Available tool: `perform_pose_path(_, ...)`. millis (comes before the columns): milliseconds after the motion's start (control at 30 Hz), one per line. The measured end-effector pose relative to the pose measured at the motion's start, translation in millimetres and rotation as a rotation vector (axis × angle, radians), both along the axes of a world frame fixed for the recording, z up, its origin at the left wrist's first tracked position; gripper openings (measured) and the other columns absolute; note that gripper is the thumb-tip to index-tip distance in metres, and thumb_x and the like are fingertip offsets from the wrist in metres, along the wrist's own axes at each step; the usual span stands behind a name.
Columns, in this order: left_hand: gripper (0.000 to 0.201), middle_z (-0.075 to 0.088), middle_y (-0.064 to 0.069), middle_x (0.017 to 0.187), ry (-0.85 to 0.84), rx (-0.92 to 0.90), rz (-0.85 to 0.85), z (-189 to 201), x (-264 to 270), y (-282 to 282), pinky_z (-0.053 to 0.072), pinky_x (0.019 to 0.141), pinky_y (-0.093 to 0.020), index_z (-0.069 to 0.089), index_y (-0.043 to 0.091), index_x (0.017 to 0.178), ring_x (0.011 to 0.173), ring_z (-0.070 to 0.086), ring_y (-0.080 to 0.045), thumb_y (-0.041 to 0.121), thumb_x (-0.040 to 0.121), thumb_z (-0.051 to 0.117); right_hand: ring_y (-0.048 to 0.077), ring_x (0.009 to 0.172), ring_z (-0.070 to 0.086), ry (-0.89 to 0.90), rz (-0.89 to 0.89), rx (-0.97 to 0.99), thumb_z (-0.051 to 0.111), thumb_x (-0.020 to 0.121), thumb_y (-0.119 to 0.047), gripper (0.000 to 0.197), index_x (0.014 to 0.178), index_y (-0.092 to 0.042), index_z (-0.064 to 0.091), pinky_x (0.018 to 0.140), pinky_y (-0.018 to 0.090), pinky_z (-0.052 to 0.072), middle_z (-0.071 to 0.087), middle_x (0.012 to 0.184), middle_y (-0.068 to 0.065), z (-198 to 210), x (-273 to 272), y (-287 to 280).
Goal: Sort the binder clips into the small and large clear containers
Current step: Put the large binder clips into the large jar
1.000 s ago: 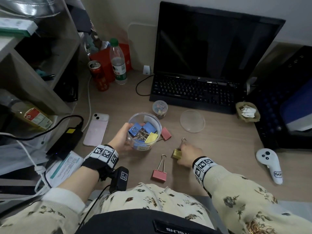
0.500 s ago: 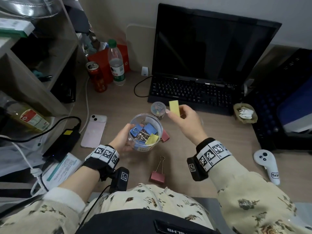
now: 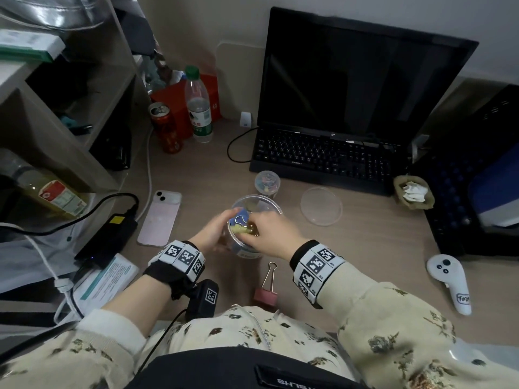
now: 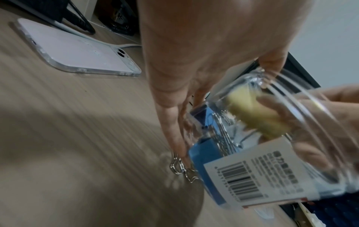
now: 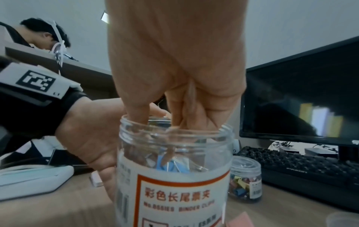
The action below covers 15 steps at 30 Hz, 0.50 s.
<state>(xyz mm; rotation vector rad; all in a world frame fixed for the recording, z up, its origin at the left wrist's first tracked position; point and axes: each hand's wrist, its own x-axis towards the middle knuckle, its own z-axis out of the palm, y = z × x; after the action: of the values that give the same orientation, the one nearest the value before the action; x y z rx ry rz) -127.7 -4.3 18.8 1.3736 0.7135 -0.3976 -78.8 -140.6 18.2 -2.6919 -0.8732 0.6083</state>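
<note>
The large clear container stands tilted on the desk with several blue and yellow clips inside. My left hand grips its left side. My right hand reaches into its mouth, fingers pinching a yellow binder clip just below the rim. In the right wrist view my right fingertips are inside the jar's neck. A pink binder clip lies on the desk in front of the jar. The small clear container, holding small coloured clips, stands behind it by the keyboard.
A round clear lid lies to the right of the jars. A pink phone lies left, with a black charger and cables beyond. Keyboard and monitor stand behind; a white controller lies far right. A can and bottle stand back left.
My right hand picked the yellow clip off the desk, lifted it over the jar and now lowers it into the jar's mouth. My left hand kept its hold on the jar.
</note>
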Motion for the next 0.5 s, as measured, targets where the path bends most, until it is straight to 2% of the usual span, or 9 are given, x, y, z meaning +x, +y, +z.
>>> perform_pose_path(100,0.027,0.060,-0.001,0.072,0.000,-0.004,0.022,-3.1,-0.6,2.0,0.043,0.061,-0.027,0.058,0.025,0.111,0.065,0.054,-0.015,0.041,0.096,0.042,0.028,0.102,0.058,0.114,0.090,0.043,0.045,0.098,-0.035,0.028,0.106,-0.014,0.063,0.086,0.043,0.049,0.065,0.107,0.008,-3.8,4.2,-2.8)
perform_pose_path(167,0.027,0.059,-0.001,0.072,0.013,-0.007,0.061,-4.4,-0.6,4.6,0.044,0.061,-0.028,0.057,0.025,0.112,0.065,0.053,-0.016,0.040,0.097,0.040,0.026,0.105,0.059,0.106,0.054,0.172,0.045,0.098,-0.021,0.025,0.114,-0.013,0.063,0.090,0.040,0.048,0.066,0.113,0.007,-1.7,8.2,-7.8)
perform_pose_path(233,0.028,0.064,-0.001,0.066,0.025,-0.013,0.111,-6.0,-0.4,9.9,0.045,0.062,-0.028,0.059,0.021,0.107,0.066,0.054,-0.018,0.040,0.097,0.041,0.020,0.106,0.058,0.035,-0.047,0.340,0.046,0.098,-0.015,0.025,0.118,-0.012,0.062,0.090,0.032,0.046,0.066,0.115,0.005,1.6,13.3,-13.1)
perform_pose_path(267,0.030,0.065,-0.002,0.064,0.031,-0.022,0.131,-7.4,-0.2,13.0,0.045,0.063,-0.029,0.060,0.019,0.105,0.066,0.055,-0.019,0.041,0.096,0.041,0.019,0.105,0.058,-0.022,-0.097,0.405,0.047,0.097,-0.014,0.024,0.116,-0.012,0.062,0.090,0.032,0.046,0.066,0.113,0.004,3.0,16.2,-15.6)
perform_pose_path(367,0.028,0.066,0.004,0.050,0.017,-0.029,0.182,-8.1,-2.5,23.0,0.047,0.058,-0.026,0.059,0.022,0.089,0.059,0.061,-0.017,0.038,0.098,0.038,0.020,0.096,0.059,-0.122,-0.230,0.480,0.049,0.093,-0.012,0.020,0.106,-0.013,0.064,0.085,0.041,0.050,0.067,0.103,0.002,-0.8,30.2,-21.7)
perform_pose_path(467,0.030,0.065,-0.006,0.069,0.024,-0.042,0.250,-11.9,-3.4,35.9,0.047,0.068,-0.033,0.058,0.019,0.091,0.068,0.059,-0.021,0.042,0.095,0.041,0.021,0.097,0.060,-0.081,-0.314,0.398,0.048,0.092,-0.012,0.021,0.106,-0.014,0.064,0.086,0.042,0.050,0.065,0.107,0.004,-8.4,41.1,-23.2)
perform_pose_path(500,0.030,0.063,-0.008,0.073,0.027,-0.051,0.278,-12.7,-4.2,39.9,0.048,0.067,-0.034,0.058,0.018,0.091,0.070,0.058,-0.022,0.043,0.095,0.042,0.022,0.099,0.060,-0.046,-0.313,0.339,0.048,0.092,-0.012,0.023,0.108,-0.014,0.063,0.087,0.042,0.050,0.064,0.109,0.005,-11.5,43.0,-22.8)
